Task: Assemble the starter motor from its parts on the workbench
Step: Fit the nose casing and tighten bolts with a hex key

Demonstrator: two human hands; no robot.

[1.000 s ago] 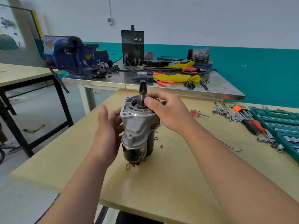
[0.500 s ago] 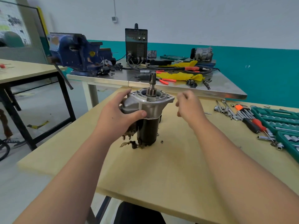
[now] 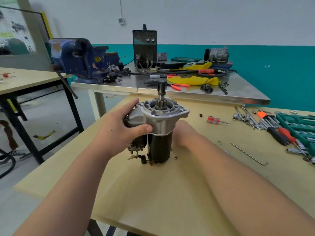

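The starter motor (image 3: 160,132) stands upright on the wooden workbench (image 3: 170,193), its silver nose housing and splined shaft on top and its black body below. My left hand (image 3: 119,128) grips the silver housing and solenoid side, thumb across the front. My right hand (image 3: 184,132) reaches behind the black body on its right side; its fingers are hidden by the motor. A small nut (image 3: 176,158) lies on the bench by the motor's base.
To the right lie a red-handled screwdriver (image 3: 215,120), loose sockets and wrenches (image 3: 247,116), a bent rod (image 3: 248,154) and a green socket set case (image 3: 300,126). Behind stands a steel table (image 3: 238,96) with a blue vise (image 3: 80,60) and a welder (image 3: 144,46).
My left hand took hold of the housing and turned the motor upright on the bench. My right hand let go of the top, then dropped behind the motor's body.
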